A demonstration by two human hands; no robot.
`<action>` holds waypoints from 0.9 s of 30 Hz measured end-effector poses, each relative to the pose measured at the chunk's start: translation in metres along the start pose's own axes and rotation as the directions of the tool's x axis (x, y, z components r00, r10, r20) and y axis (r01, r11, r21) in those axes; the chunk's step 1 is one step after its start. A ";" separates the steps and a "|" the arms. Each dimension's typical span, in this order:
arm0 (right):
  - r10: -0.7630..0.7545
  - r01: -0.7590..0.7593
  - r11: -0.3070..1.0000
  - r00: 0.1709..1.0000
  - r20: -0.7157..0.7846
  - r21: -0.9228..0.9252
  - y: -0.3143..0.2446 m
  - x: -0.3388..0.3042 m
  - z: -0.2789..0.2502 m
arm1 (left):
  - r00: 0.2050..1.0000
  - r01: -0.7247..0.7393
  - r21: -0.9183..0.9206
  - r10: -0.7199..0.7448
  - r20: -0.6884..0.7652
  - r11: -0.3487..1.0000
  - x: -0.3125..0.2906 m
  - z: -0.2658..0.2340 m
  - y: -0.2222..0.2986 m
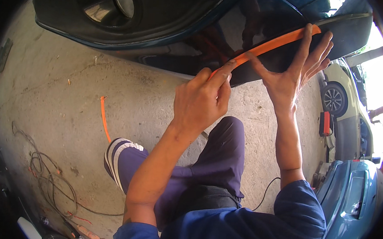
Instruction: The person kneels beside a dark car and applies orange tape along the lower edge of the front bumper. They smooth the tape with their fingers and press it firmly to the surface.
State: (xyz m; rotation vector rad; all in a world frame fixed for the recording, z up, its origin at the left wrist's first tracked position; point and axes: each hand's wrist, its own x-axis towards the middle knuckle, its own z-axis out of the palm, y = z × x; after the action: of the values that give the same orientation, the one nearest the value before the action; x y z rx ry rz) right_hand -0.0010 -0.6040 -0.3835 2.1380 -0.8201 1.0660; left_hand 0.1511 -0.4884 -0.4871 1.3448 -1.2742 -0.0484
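A strip of orange tape [277, 43] runs along the lower edge of a dark, glossy car bumper [196, 45]. My left hand [201, 96] is closed at the strip's near left end, its fingers curled and the index finger laid along the tape. What lies under the curled fingers is hidden. My right hand [293, 68] is open, fingers spread. Its thumb is at the middle of the strip, and one fingertip lies on the tape close to its far right end. At the bumper's left is a black recessed panel with a round lamp [123, 2].
Another orange strip [105, 118] lies on the concrete floor [84, 78] beside my left knee. A tangled dark cable [47, 176] is on the floor at the lower left. To the right are a blue car part [344, 203], a red-and-black box [326, 124] and a parked car [353, 98].
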 end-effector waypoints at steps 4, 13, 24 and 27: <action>-0.009 0.010 1.000 1.000 0.008 -0.018 0.002 -0.004 0.004 | 1.000 -0.005 -0.002 0.005 -0.027 1.000 0.001 0.002 0.001; 0.003 -0.001 0.999 0.998 0.061 -0.033 0.004 -0.015 0.011 | 0.998 -0.055 -0.093 0.050 -0.048 0.994 -0.009 0.005 -0.013; 0.027 -0.028 0.999 0.996 0.084 0.015 0.002 -0.016 0.008 | 0.984 -0.155 0.035 0.157 -0.078 0.987 -0.033 0.001 -0.018; 0.034 -0.036 0.999 0.995 0.092 0.023 0.002 -0.016 0.007 | 0.991 -0.116 0.073 0.121 -0.061 0.991 -0.031 0.000 -0.020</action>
State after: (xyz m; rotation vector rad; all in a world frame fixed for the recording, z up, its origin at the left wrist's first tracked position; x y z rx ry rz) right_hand -0.0066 -0.6064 -0.3998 2.2149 -0.8941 1.0062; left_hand 0.1505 -0.4746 -0.5210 1.3168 -1.3083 0.1228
